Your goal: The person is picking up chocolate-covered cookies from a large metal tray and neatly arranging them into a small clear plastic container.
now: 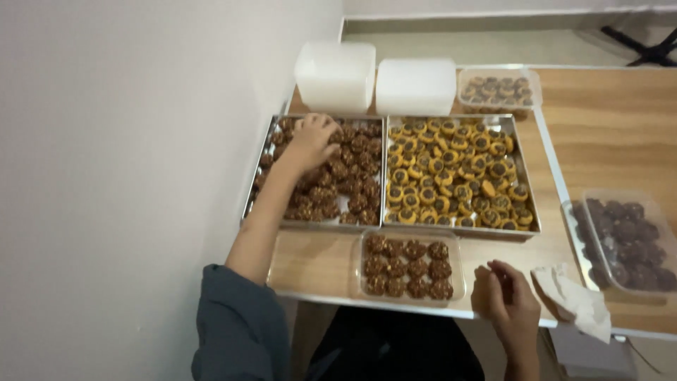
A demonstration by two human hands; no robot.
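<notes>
My left hand (312, 139) reaches into the far end of a metal tray (262, 176) full of brown chocolate cookies (345, 185); its fingers are curled down on the cookies, and whether it grips one is hidden. My right hand (502, 293) rests at the table's front edge with fingers loosely curled and nothing visible in it. Between the hands lies a clear plastic box (458, 268) partly filled with rows of brown cookies (407, 267). A second metal tray (530, 204) to the right holds yellow cookies with dark centres (455, 173).
Two white plastic tubs (335, 74) (416, 85) stand behind the trays. A clear box of small cookies (501, 90) sits at the back right. Another clear box of dark cookies (624, 236) lies on the right, with a crumpled white tissue (575, 300) near it. A white wall closes in the left.
</notes>
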